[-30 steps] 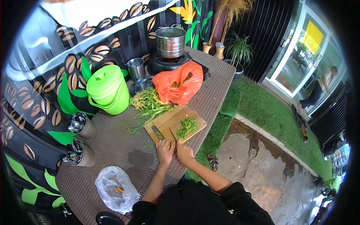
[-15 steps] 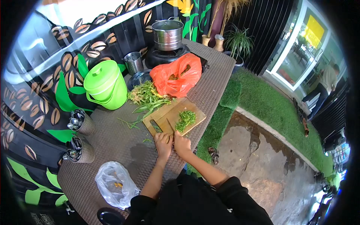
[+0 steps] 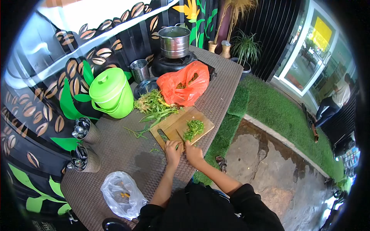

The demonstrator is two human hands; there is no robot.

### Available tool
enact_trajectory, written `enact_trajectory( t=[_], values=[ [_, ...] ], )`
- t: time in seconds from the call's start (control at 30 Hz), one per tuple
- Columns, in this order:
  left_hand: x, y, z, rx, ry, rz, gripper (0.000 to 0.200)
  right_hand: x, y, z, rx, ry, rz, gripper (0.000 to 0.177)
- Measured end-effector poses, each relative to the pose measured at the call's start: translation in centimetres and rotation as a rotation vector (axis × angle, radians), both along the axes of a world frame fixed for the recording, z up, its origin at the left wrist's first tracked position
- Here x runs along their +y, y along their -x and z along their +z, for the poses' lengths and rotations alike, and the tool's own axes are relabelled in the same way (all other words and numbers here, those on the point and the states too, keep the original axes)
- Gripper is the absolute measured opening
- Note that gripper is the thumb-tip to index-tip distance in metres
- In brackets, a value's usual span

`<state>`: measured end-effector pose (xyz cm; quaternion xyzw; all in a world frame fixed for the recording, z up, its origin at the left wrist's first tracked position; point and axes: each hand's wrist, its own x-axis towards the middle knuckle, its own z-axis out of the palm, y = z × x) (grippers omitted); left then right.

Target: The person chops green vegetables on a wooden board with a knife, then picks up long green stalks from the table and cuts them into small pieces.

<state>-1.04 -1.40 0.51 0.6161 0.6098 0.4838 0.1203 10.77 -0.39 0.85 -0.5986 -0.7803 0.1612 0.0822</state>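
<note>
A wooden cutting board [image 3: 171,124] lies on the woven-top table, with a pile of chopped greens [image 3: 193,129] on its right half. My right hand [image 3: 194,152] is closed round the handle of a knife [image 3: 180,135], whose blade points away from me over the board. Close beside it, my left hand [image 3: 173,152] is closed at the board's near edge, and a little green shows between its fingers. Its grip mostly hides those leafy greens. Beyond the board lies a heap of uncut leafy stems [image 3: 154,106], next to an orange plastic bag [image 3: 186,90].
A lidded green bucket [image 3: 111,94] stands at the left, near two cutlery holders [image 3: 92,135]. At the back, a steel pot [image 3: 174,44] sits on a black stove [image 3: 169,66] beside a steel cup [image 3: 139,70]. A clear plastic bag [image 3: 123,196] lies near me.
The whole view has shifted slightly, so the table things appear a little lower and further right. Both hands stay at the board's near edge. A person in the background has changed posture.
</note>
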Motion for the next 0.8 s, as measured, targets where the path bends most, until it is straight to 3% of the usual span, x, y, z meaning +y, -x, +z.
enact_trajectory(
  t=[0.23, 0.33, 0.5, 0.63, 0.8],
  values=[
    [-0.4, 0.1, 0.1, 0.121, -0.026, -0.014, 0.013, 1.9, -0.8, 1.0, 0.119, -0.022, 0.132, 0.022],
    [-0.5, 0.3, 0.1, 0.165, -0.031, -0.029, 0.011, 0.4, -0.7, 0.7, 0.062, -0.016, 0.044, 0.022],
    [-0.6, 0.5, 0.1, 0.066, -0.039, -0.030, 0.015, -1.0, 0.3, -0.5, -0.083, -0.148, -0.024, 0.015],
    [-0.9, 0.2, 0.4, -0.042, 0.065, -0.006, 0.025, 1.1, -0.4, 0.2, 0.048, -0.080, 0.057, 0.015],
    [-0.8, 0.4, 0.0, 0.032, 0.079, -0.030, 0.025, -0.8, -0.3, 1.1, 0.018, -0.013, 0.045, 0.016]
  ],
)
